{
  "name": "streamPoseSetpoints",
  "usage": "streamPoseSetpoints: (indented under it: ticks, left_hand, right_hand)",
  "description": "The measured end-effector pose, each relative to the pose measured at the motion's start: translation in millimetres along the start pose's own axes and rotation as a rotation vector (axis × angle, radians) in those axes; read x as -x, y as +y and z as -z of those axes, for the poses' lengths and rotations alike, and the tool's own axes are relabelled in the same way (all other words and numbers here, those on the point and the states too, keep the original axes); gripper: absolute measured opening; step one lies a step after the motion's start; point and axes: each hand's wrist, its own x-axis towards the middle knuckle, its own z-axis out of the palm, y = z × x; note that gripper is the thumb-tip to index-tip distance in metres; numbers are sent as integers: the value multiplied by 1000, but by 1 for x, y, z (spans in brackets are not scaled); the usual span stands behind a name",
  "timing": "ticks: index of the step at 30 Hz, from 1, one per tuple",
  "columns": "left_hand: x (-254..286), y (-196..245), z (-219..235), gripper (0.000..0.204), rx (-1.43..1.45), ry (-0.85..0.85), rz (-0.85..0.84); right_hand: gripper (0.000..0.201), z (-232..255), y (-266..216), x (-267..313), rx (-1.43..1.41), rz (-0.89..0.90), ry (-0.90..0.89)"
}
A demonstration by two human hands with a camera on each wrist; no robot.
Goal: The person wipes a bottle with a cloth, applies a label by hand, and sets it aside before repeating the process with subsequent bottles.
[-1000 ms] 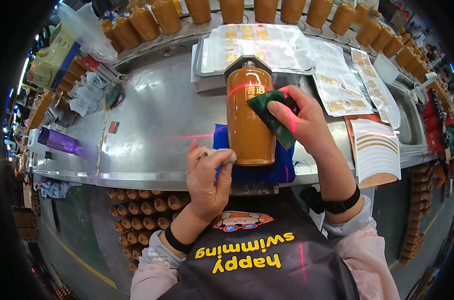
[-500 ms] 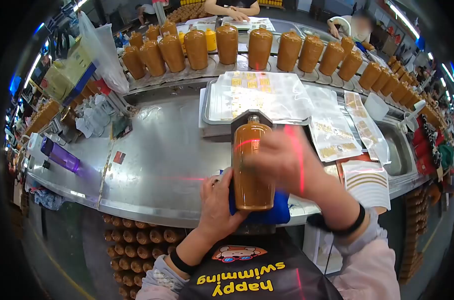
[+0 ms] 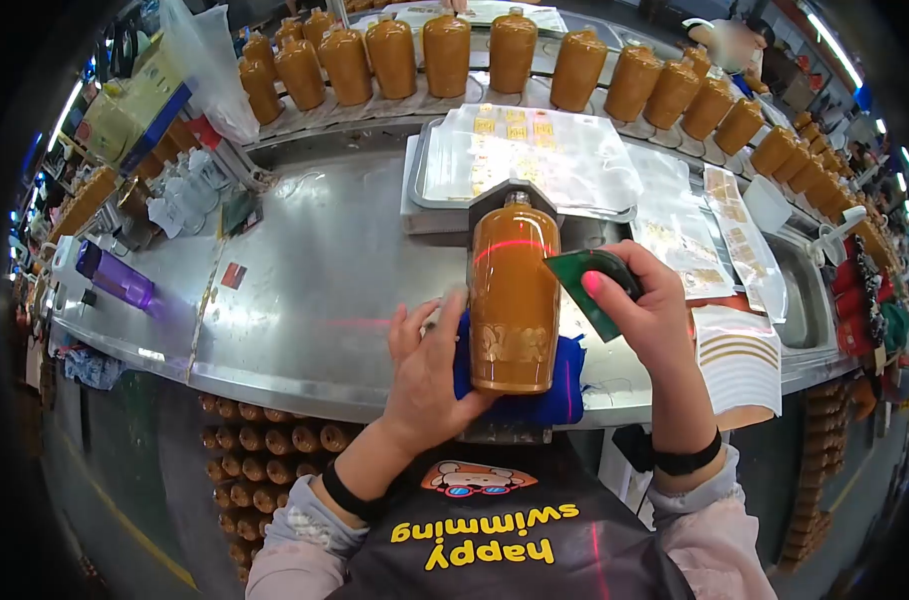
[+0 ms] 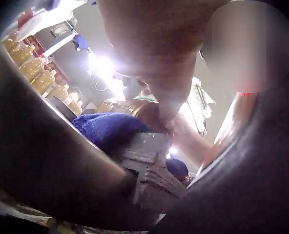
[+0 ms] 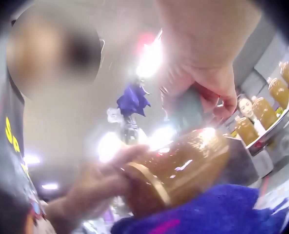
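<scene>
A glossy brown bottle (image 3: 514,290) lies on a blue cloth (image 3: 566,380), its neck pointing away into a dark angular holder (image 3: 482,208). Pale raised-looking marks show near its base, and a red laser line crosses its shoulder. My left hand (image 3: 426,375) holds the bottle by its lower left side, fingers along the wall and thumb at the base; the right wrist view shows this grip at the bottom rim. Between thumb and fingers, my right hand (image 3: 649,295) pinches a flat green scraper (image 3: 586,292) with a dark edge. The scraper's corner is right at the bottle's right side.
Behind the holder, a metal tray (image 3: 424,205) carries transfer sheets (image 3: 574,150) with gold prints. More sheets (image 3: 744,240) and curved gold strips (image 3: 736,350) lie at right, beside a sink (image 3: 809,300). Brown bottles (image 3: 446,55) line a conveyor at the back. A purple bottle (image 3: 119,278) lies at left.
The gold-lettered face has turned out of sight, and marks near the base now face up. My right hand swept over the bottle, then drew back right. My left hand moved onto the bottle's side.
</scene>
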Motion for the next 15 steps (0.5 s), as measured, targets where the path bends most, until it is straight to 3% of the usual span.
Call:
streamPoseSetpoints:
  ticks: [1,4,7,10,11,12,14,15]
  left_hand:
    - [3,-5,-1,101,-12,-76,6]
    - [2,4,4,99,-83,-35,-84]
    - [-1,4,7,99,-124,-19,-175]
    - [4,-3,-3,99,14,22,-63]
    - [5,-4,-4,98,13,23,-64]
    - [5,-4,-3,98,12,23,-63]
    - [0,-2,3,95,-47,4,-128]
    - [-4,2,10,92,-107,-11,-191]
  right_hand:
    - [18,-2,0,5,-61,-29,-6]
    - [20,-6,0,17,-201,-67,-105]
    - [17,-11,2,18,-135,-35,-201]
    - [18,-10,10,8,236,101,209]
    - [19,-6,6,8,240,145,156]
    - [18,-9,-3,13,-61,13,26]
    - [18,-9,-5,12,-12,84,-190]
    - [19,-12,-9,10,38,12,-71]
